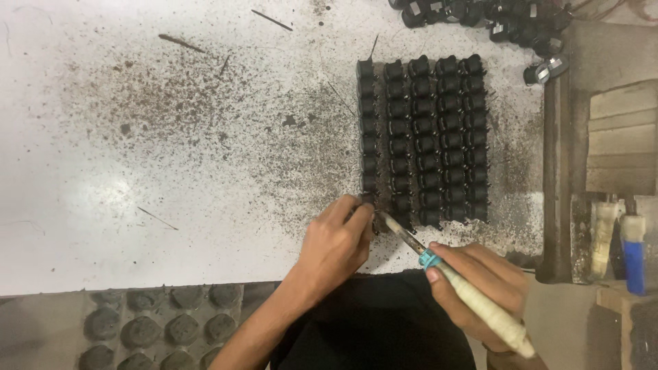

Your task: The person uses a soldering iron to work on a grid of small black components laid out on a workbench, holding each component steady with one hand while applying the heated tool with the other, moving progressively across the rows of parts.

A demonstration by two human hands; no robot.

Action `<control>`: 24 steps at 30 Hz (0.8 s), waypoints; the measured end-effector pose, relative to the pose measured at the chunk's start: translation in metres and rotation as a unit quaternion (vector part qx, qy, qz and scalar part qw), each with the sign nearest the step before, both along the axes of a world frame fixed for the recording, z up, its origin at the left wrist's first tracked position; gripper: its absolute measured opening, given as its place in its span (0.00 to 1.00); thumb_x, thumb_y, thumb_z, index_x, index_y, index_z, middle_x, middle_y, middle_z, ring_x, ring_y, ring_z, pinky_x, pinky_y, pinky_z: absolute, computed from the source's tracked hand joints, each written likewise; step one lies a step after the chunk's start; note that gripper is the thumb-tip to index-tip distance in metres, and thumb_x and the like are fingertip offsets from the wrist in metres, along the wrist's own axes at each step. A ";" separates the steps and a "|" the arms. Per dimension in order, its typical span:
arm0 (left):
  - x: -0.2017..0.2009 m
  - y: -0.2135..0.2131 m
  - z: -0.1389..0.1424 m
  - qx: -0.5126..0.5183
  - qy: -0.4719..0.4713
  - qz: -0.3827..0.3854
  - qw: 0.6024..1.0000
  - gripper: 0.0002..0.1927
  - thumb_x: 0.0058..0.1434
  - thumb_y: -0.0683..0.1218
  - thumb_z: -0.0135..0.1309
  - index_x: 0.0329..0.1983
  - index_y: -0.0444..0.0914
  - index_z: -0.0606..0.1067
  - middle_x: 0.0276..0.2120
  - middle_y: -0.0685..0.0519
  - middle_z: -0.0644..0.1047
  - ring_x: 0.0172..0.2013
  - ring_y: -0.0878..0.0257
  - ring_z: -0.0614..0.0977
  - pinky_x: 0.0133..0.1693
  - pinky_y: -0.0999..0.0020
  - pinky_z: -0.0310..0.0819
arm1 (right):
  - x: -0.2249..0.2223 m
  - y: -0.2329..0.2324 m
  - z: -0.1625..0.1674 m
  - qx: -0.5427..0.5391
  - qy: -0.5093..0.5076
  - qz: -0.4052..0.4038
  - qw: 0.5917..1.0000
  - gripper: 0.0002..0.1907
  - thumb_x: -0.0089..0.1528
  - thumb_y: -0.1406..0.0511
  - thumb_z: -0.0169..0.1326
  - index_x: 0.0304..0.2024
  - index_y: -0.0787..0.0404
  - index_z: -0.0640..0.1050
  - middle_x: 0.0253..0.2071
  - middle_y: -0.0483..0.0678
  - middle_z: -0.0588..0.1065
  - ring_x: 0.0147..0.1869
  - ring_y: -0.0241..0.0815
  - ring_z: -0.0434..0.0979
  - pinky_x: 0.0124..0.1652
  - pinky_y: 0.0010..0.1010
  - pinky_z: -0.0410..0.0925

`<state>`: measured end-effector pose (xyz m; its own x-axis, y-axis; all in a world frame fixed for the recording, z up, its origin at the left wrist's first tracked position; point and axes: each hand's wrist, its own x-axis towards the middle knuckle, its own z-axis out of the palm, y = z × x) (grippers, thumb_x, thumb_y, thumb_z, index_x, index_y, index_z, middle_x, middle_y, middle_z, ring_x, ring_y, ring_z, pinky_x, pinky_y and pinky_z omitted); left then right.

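Right hand [480,284] grips a soldering iron [473,298] by its wrapped handle, tip laid at the near-left corner of a block of small black components [421,140] on the speckled white table [171,151]. Left hand [336,247] pinches the corner piece [368,200]. Judged: soldering that piece; the next touch calls for a steady tip and a firm pinch.

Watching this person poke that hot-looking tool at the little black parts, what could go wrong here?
The tool's metal tip sits right beside the left hand fingertips holding a part, so a slip might burn or jab them. The black parts stand in tight rows; a nudge could topple neighbours. The right hand grips the wrapped handle near its front end.
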<state>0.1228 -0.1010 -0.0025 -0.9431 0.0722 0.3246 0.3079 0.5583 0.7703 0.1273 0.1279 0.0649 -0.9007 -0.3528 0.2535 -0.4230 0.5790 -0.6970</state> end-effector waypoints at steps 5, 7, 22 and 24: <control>0.017 -0.010 0.004 -0.031 -0.075 -0.018 0.997 0.12 0.62 0.39 0.59 0.49 0.33 0.76 0.40 0.47 0.75 0.37 0.53 0.80 0.34 0.60 0.77 | 0.004 0.027 -0.013 -0.070 -0.038 -0.095 0.992 0.16 0.61 0.65 0.59 0.49 0.69 0.81 0.33 0.53 0.80 0.28 0.35 0.79 0.27 0.21 0.69; 0.018 -0.009 0.003 -0.033 0.015 -0.022 0.999 0.16 0.56 0.37 0.61 0.48 0.30 0.76 0.42 0.45 0.75 0.39 0.49 0.79 0.35 0.59 0.78 | 0.005 0.030 -0.023 -0.086 -0.028 -0.084 0.992 0.16 0.63 0.64 0.58 0.49 0.69 0.81 0.34 0.54 0.81 0.31 0.35 0.79 0.31 0.21 0.70; -0.022 -0.001 -0.003 -0.053 0.020 0.039 0.998 0.16 0.50 0.34 0.58 0.44 0.34 0.81 0.39 0.49 0.77 0.35 0.55 0.81 0.27 0.62 0.77 | -0.003 0.015 -0.033 -0.093 -0.039 -0.095 0.990 0.17 0.61 0.66 0.59 0.47 0.74 0.80 0.33 0.55 0.79 0.28 0.37 0.77 0.30 0.21 0.68; -0.020 -0.002 -0.006 -0.044 0.021 0.040 0.998 0.15 0.51 0.35 0.59 0.44 0.35 0.80 0.39 0.49 0.77 0.36 0.55 0.82 0.30 0.61 0.78 | -0.004 0.012 -0.031 -0.087 -0.031 -0.089 0.992 0.16 0.62 0.66 0.58 0.48 0.73 0.80 0.32 0.55 0.79 0.29 0.37 0.78 0.31 0.21 0.68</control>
